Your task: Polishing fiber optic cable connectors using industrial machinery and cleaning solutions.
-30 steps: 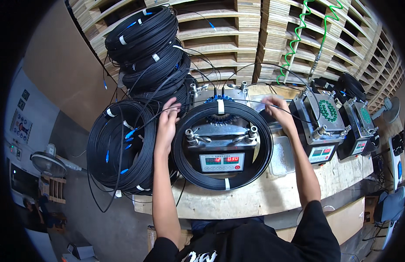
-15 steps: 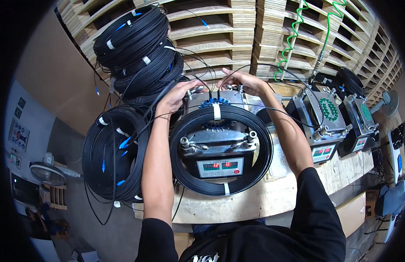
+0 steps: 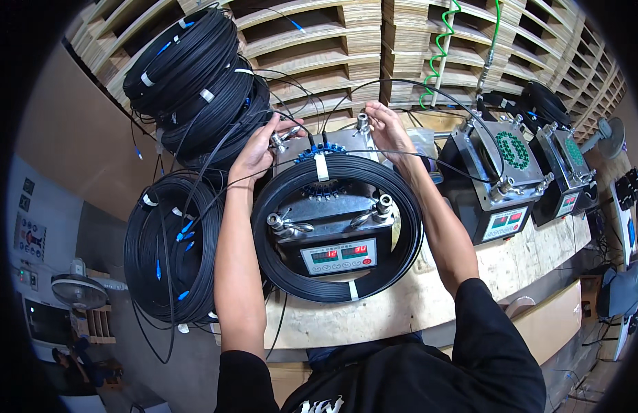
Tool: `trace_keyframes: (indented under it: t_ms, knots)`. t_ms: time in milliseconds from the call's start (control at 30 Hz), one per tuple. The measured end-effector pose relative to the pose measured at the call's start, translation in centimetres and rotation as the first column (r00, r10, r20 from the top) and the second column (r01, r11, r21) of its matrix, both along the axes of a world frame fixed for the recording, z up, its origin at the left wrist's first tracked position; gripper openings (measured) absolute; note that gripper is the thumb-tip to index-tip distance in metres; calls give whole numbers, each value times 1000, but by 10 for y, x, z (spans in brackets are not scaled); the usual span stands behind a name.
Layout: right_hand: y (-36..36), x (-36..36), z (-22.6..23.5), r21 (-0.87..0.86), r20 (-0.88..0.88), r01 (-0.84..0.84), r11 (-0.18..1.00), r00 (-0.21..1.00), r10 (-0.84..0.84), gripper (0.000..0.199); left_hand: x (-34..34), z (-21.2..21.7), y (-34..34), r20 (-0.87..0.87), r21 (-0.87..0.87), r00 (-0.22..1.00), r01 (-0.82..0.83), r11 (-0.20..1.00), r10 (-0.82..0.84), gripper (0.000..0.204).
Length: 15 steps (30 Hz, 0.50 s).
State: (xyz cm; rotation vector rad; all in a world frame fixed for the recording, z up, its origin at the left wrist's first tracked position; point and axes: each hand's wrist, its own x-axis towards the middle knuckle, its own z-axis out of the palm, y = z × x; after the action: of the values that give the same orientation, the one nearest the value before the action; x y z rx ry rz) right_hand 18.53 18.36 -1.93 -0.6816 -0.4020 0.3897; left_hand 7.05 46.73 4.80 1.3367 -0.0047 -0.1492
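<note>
A polishing machine (image 3: 332, 215) with a steel top plate and a red digital display stands before me. A bundled coil of black cable (image 3: 401, 270) leans around its front, over the near clamps. Two thin black cable ends run into the ring of blue connectors (image 3: 306, 154) on the plate. My left hand (image 3: 255, 153) is at the far left corner, its fingers around the clamp lever (image 3: 294, 131). Beside the far right clamp post (image 3: 362, 124), my right hand (image 3: 393, 136) has its fingers stretched and apart; whether they touch the post is unclear.
Black cable coils (image 3: 188, 89) are stacked at the far left, another coil (image 3: 171, 248) nearer with blue-tipped ends. Two similar machines (image 3: 508, 165) (image 3: 570, 165) stand right on the wooden table (image 3: 429, 313). Wooden pallets (image 3: 312, 55) rise behind; green spiral hoses (image 3: 439, 55) hang there. Loose cable arches over my right forearm.
My right hand has shifted from the inner side of the far right post to its outer side. My left hand stays at the far left clamp. The red display reading has changed.
</note>
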Motion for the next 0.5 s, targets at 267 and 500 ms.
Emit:
trace_keyframes:
  t_ms: [267, 500]
  knots:
    - [3, -8, -9, 85, -39, 69, 994, 997, -66, 18, 1, -3, 2, 13, -8, 1000, 20, 1000, -20, 58]
    - [8, -32, 5, 29, -125, 97, 995, 988, -93, 32, -7, -1, 0, 26, -64, 998, -48, 997, 50, 60]
